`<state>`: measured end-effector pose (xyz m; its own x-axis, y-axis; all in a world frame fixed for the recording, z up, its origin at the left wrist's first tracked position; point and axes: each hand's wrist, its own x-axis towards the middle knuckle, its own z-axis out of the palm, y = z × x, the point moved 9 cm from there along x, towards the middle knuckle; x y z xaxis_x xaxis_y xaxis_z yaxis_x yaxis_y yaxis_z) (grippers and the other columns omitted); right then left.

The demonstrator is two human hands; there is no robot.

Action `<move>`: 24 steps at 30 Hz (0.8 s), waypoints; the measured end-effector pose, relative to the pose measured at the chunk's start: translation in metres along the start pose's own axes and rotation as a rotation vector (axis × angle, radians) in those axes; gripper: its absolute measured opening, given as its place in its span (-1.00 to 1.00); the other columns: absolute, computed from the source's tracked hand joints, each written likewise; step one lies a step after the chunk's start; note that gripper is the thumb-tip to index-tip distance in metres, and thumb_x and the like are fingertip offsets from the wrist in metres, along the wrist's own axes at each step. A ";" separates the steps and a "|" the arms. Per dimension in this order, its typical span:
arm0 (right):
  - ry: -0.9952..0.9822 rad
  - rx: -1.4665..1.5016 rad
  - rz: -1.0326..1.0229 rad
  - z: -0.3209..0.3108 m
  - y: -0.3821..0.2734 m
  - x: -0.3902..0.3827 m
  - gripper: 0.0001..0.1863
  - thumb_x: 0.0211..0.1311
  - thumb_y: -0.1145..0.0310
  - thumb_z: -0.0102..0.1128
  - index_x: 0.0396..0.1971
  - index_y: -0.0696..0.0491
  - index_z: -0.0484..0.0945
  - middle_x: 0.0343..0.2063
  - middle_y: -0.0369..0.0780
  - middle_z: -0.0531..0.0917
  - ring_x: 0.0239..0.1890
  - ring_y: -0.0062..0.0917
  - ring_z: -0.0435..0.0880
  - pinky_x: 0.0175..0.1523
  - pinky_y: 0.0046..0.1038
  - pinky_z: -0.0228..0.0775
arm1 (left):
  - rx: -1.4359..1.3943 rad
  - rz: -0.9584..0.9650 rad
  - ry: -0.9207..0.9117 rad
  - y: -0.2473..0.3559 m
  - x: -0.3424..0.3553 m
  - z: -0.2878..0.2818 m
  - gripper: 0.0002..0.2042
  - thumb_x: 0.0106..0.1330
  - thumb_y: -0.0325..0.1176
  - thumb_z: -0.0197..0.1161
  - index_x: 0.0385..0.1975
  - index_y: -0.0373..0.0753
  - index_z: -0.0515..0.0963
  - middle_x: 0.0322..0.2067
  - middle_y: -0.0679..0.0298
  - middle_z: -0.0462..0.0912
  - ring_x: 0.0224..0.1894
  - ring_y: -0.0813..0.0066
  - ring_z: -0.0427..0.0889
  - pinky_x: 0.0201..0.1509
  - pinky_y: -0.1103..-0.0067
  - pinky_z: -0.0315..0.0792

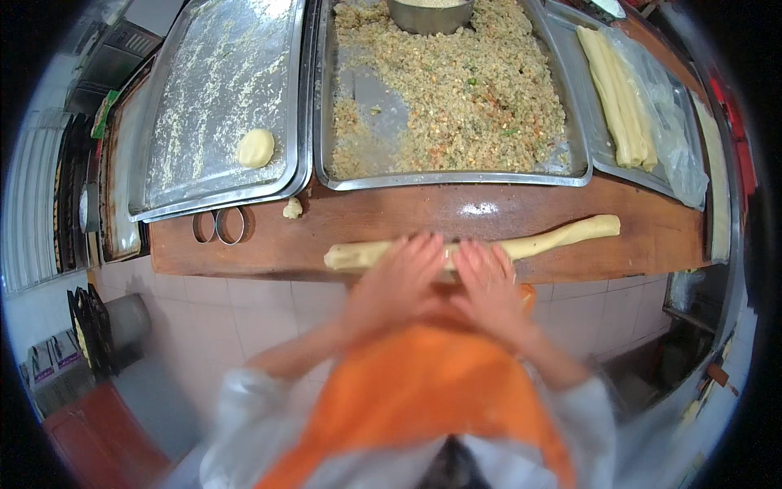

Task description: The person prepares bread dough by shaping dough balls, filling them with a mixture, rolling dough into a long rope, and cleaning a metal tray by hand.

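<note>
A long pale dough rope (562, 238) lies across the near edge of the wooden table (391, 208). My left hand (407, 273) rests on it left of its middle, fingers stretched out over the top. Close beside it, my right hand (490, 273) presses on the same rope, its fingers also laid out flat. Both hands cover the middle of the rope, so that stretch is hidden. The left end is thick and blunt; the right part looks slightly twisted and bends away toward the far side.
A floured metal tray (220, 106) with one round dough piece (256, 148) stands far left. Beside it, a tray (452, 178) holds crumbly filling and a metal bowl (430, 16). More dough ropes (615, 94) lie at right by plastic (676, 138). Ring cutters (231, 226) and a dough scrap (292, 209) sit at left.
</note>
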<state>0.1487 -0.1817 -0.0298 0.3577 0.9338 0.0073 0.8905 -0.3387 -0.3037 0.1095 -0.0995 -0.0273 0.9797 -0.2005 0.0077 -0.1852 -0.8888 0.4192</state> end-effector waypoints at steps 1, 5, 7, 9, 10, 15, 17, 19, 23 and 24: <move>0.045 -0.036 0.021 -0.002 0.009 0.016 -0.22 -0.13 0.07 0.24 0.09 0.17 0.21 0.11 -0.10 0.27 0.15 -0.30 0.24 0.26 -0.18 -0.11 | 0.061 -0.042 0.079 -0.012 0.007 -0.003 -0.27 -0.01 0.06 0.19 0.06 -0.39 0.24 0.12 -0.04 0.22 0.21 0.10 0.16 0.26 0.31 0.03; 0.155 -0.144 0.120 -0.024 0.045 0.055 -0.25 -0.09 0.04 0.20 0.08 0.15 0.23 0.12 -0.14 0.28 0.14 -0.32 0.24 0.26 -0.14 -0.15 | 0.164 -0.150 0.188 -0.047 0.034 -0.025 -0.34 0.04 0.02 0.15 0.06 -0.34 0.26 0.10 0.04 0.26 0.19 0.18 0.19 0.26 0.32 0.05; 0.155 -0.156 0.101 -0.029 0.044 0.052 -0.28 -0.08 0.02 0.18 0.08 0.10 0.25 0.11 -0.18 0.30 0.14 -0.34 0.25 0.27 -0.12 -0.16 | 0.148 -0.130 0.132 -0.042 0.032 -0.033 -0.36 0.04 0.00 0.16 0.05 -0.30 0.27 0.10 0.07 0.27 0.19 0.21 0.20 0.25 0.32 0.06; 0.124 -0.161 0.014 -0.027 0.024 0.021 -0.30 -0.08 0.00 0.17 0.08 0.03 0.28 0.09 -0.22 0.33 0.14 -0.36 0.26 0.27 -0.10 -0.17 | 0.120 -0.058 0.076 -0.013 0.011 -0.027 -0.36 0.00 0.00 0.21 0.06 -0.24 0.27 0.13 0.11 0.25 0.20 0.23 0.20 0.24 0.31 0.07; 0.086 -0.175 -0.038 -0.022 0.021 0.008 -0.30 -0.09 -0.01 0.17 0.08 0.00 0.28 0.09 -0.23 0.33 0.14 -0.38 0.26 0.27 -0.09 -0.17 | 0.123 -0.032 0.032 -0.005 0.001 -0.022 -0.36 0.00 -0.01 0.22 0.06 -0.22 0.27 0.13 0.13 0.25 0.20 0.24 0.20 0.25 0.31 0.06; 0.090 -0.231 -0.001 -0.041 0.072 -0.024 -0.32 -0.14 -0.04 0.19 0.05 -0.11 0.32 0.05 -0.25 0.35 0.11 -0.42 0.29 0.24 -0.08 -0.11 | 0.225 0.003 0.007 -0.016 -0.017 -0.012 -0.39 -0.01 -0.05 0.24 0.07 -0.12 0.28 0.14 0.22 0.25 0.19 0.26 0.20 0.23 0.31 0.07; 0.096 -0.266 0.043 -0.062 0.127 -0.025 -0.36 -0.18 -0.08 0.19 -0.06 -0.07 0.39 -0.08 -0.25 0.42 -0.03 -0.40 0.37 0.16 -0.08 -0.03 | 0.325 -0.067 0.070 -0.034 -0.006 -0.021 -0.40 -0.01 -0.06 0.25 0.06 -0.11 0.29 0.03 0.19 0.35 0.07 0.26 0.31 0.10 0.36 0.20; 0.210 -0.405 0.032 -0.095 0.160 -0.033 -0.44 -0.21 -0.09 0.20 -0.23 -0.02 0.45 -0.28 -0.24 0.45 -0.22 -0.38 0.41 -0.02 -0.20 0.15 | 0.279 -0.181 0.063 -0.057 0.005 -0.026 -0.40 -0.02 -0.06 0.25 0.05 -0.12 0.30 -0.04 0.19 0.38 -0.02 0.28 0.36 0.02 0.38 0.24; 0.169 -0.337 -0.045 -0.087 0.198 -0.049 -0.49 -0.22 -0.08 0.22 -0.36 0.02 0.47 -0.41 -0.25 0.45 -0.38 -0.39 0.42 -0.26 -0.33 0.27 | 0.277 -0.013 0.136 -0.055 0.011 -0.033 -0.55 -0.03 -0.02 0.24 -0.25 -0.22 0.43 -0.45 0.29 0.42 -0.37 0.41 0.43 -0.35 0.49 0.33; 0.138 -0.359 -0.052 -0.089 0.200 -0.051 -0.51 -0.22 -0.07 0.22 -0.38 0.02 0.47 -0.44 -0.25 0.45 -0.40 -0.40 0.43 -0.31 -0.36 0.27 | 0.277 0.017 0.243 -0.046 0.015 -0.048 -0.61 -0.04 -0.05 0.26 -0.36 -0.22 0.45 -0.56 0.32 0.37 -0.45 0.41 0.43 -0.43 0.54 0.32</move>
<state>0.3341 -0.3070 -0.0060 0.3218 0.9349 0.1496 0.9415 -0.3327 0.0533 0.1359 -0.0417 -0.0031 0.9600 -0.1417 0.2416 -0.1824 -0.9709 0.1554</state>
